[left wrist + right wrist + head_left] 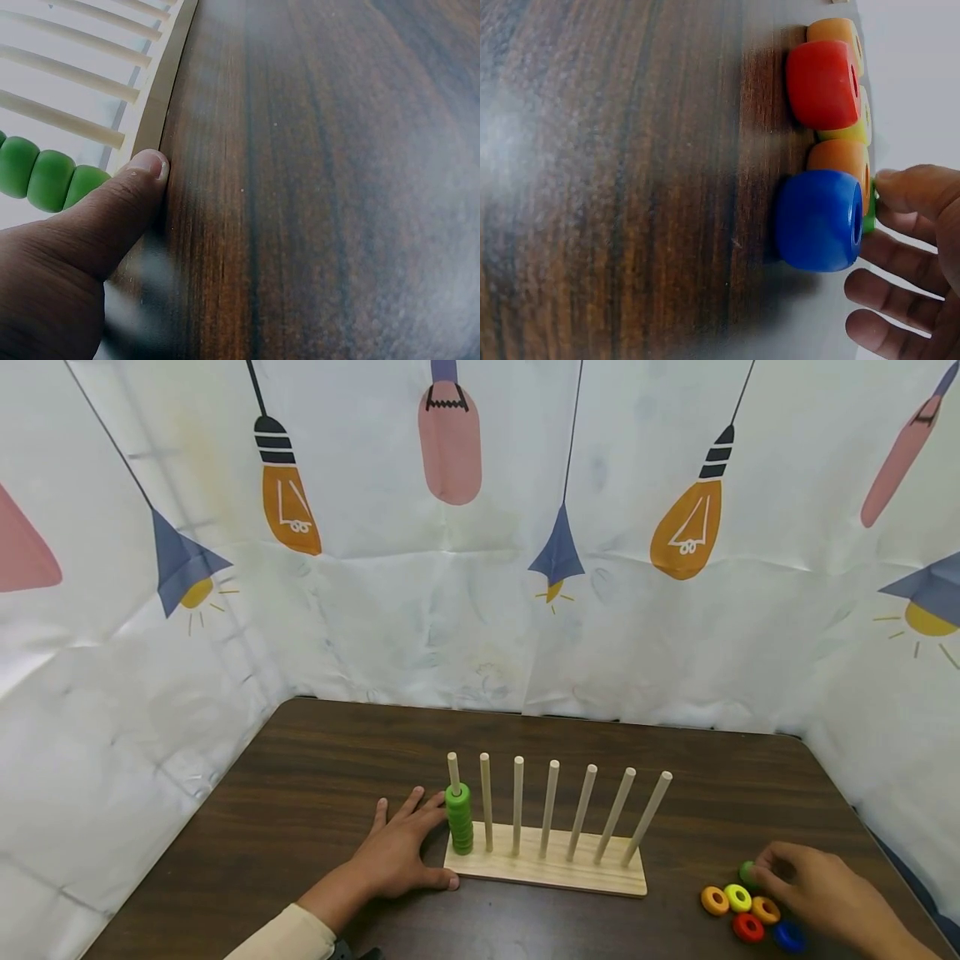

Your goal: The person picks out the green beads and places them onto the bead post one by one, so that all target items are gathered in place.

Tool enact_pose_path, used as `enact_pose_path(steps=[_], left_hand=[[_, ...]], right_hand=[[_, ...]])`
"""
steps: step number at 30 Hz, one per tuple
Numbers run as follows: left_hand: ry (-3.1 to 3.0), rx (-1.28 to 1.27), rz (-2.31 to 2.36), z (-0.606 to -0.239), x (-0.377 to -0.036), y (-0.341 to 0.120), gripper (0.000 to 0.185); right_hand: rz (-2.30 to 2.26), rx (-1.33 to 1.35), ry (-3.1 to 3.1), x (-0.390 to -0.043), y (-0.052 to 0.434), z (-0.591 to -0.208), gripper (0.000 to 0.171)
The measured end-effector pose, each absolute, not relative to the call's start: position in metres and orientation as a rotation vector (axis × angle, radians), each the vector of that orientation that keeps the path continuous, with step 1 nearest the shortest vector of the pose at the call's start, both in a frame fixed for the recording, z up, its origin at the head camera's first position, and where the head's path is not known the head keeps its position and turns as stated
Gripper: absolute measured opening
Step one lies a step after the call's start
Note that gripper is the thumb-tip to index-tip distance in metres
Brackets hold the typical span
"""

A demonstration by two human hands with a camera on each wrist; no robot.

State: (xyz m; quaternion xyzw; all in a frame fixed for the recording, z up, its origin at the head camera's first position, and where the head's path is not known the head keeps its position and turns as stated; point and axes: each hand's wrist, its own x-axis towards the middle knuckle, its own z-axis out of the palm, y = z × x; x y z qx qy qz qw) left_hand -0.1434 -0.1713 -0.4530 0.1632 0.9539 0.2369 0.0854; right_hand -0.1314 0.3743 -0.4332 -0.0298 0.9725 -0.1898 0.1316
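A wooden peg rack (551, 864) with a row of several upright pegs stands on the table. Several green rings (460, 822) are stacked on its leftmost peg. My left hand (397, 853) rests spread out at the rack's left end, its thumb (142, 176) touching the front edge of the base. Over at the right, my right hand (825, 889) pinches a green ring (746, 872) between thumb and forefinger, at table level. In the right wrist view that ring is mostly hidden behind an orange ring (838, 156) and a blue ring (817, 221).
Beside the right hand lie a yellow ring (738, 897), a second orange ring (715, 901) and a red ring (747, 927), close together. The dark wooden table (360, 735) meets a patterned white cloth (480, 610) at the back and sides.
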Motion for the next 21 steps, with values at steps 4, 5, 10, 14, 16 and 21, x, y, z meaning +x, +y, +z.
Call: enact_pose_path(steps=[4,5,10,14,16,21], left_hand=[[2.846,0.487,0.711,-0.453,-0.143,-0.171,0.096],[2.846,0.487,0.711,-0.453,-0.143,-0.171,0.096],[2.839,0.483,0.717,-0.454,-0.143,-0.171,0.096],[2.836,0.481,0.719,-0.454,-0.143,-0.171,0.095],[2.835,0.482,0.72,-0.454,-0.143,-0.171,0.096],[2.838,0.485,0.717,-0.453,-0.143,-0.172,0.096]], right_hand=[[-0.515,-0.119,2.837,-0.137,0.375,-0.434,0.03],[-0.505,-0.13,2.841,-0.138,0.375,-0.434,0.031],[-0.488,-0.162,2.871,-0.144,0.374,-0.435,0.03],[-0.506,-0.16,2.871,-0.147,0.371,-0.435,0.029],[-0.508,-0.172,2.878,-0.148,0.368,-0.433,0.031],[-0.522,-0.259,2.951,-0.15,0.358,-0.423,0.036]])
